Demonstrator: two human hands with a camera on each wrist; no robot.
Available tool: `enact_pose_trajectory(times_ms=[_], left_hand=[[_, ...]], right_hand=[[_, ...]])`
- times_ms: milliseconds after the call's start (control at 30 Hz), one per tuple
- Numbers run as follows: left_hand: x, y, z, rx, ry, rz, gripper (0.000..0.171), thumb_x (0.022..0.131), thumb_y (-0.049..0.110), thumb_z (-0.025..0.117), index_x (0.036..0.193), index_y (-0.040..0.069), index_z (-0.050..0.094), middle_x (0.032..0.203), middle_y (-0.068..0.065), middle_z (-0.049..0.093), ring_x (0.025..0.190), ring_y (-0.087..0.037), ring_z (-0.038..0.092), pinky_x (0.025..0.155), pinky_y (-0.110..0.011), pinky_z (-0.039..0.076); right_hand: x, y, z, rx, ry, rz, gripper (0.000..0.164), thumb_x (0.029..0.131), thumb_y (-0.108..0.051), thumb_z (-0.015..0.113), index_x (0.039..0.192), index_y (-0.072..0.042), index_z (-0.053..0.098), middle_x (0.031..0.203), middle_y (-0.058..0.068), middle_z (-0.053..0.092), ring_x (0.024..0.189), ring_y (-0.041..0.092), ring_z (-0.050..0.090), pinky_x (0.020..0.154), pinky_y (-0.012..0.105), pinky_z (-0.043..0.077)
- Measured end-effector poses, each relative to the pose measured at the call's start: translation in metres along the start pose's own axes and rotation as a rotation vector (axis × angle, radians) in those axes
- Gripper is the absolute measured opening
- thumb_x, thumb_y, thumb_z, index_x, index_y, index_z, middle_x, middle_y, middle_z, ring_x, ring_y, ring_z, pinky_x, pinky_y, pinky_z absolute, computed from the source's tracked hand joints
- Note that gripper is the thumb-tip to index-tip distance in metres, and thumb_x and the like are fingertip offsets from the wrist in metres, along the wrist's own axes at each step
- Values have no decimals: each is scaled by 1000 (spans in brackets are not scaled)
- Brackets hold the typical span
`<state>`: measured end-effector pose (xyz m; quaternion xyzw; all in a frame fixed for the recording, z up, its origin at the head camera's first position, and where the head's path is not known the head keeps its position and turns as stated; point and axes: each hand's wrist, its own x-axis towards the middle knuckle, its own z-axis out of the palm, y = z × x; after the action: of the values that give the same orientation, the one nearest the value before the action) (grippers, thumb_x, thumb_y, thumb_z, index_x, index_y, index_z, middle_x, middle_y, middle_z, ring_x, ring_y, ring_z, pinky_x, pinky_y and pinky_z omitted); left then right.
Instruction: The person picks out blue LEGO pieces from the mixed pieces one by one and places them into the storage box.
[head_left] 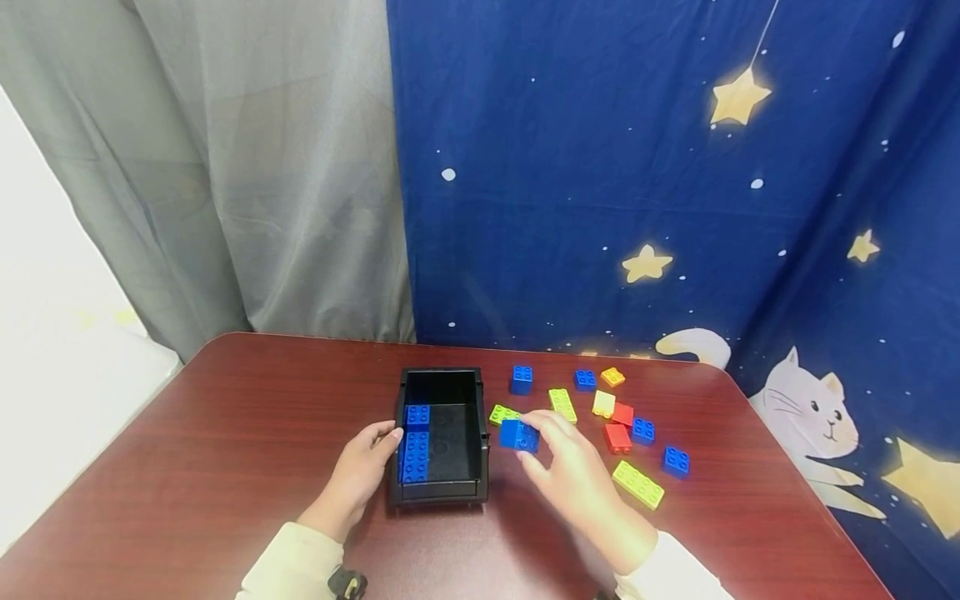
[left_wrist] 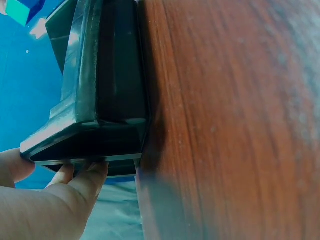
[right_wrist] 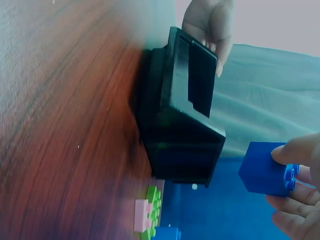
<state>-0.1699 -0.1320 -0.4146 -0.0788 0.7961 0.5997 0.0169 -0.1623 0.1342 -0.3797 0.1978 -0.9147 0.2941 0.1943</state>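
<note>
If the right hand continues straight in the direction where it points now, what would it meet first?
Probably the black bin, at its right wall; the right hand points there, holding a blue brick. Height is unclear, so it might pass over the rim.

Bin [left_wrist: 120, 60] partly beyond left-wrist view
</note>
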Motion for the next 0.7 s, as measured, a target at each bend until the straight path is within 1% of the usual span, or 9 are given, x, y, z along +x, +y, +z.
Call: enact_pose_trajectory(times_ms=[100,267,367,500,700], left_hand=[[0,1,0,-2,-3,-3,48,103,24,44,140,-6,40,141,-30,43,133,-45,38,108,-57,33],[0,1,0,-3,-2,-6,48,103,24,45,140,-6,41,141,-30,43,133,-45,38,108,-57,32],[0,1,0,-7,-3,-4,48,103,24,45,140,-6,41,141,-30,44,133,-45,38,108,-57,33],[1,0,0,-10,-1,-1,47,103,23,45,139,-6,41,140,-30,45,133,-44,38,108,-56,33],[1,0,0,-14,-2,-2,47,102,23,45,139,-6,41,140,-30,44,134,-44,37,109,-56,32]], right_hand=[[-1,-4,2,2,-3,-21,44,76,-10,81,117,-8,65,117,5,65,105,21,63,87,36,55],[-1,-13,4,26,-57,-3,44,77,-11,80,119,-9,65,119,3,64,98,16,64,84,34,56],[0,-18,5,39,-88,-9,43,78,-12,80,119,-10,65,121,4,64,102,16,63,86,35,56],[1,-26,6,51,-126,-42,40,80,-16,79,118,-11,66,120,5,64,108,19,62,91,37,53],[5,-35,9,26,-189,-125,39,81,-18,78,117,-9,65,117,7,64,106,20,62,89,39,54]])
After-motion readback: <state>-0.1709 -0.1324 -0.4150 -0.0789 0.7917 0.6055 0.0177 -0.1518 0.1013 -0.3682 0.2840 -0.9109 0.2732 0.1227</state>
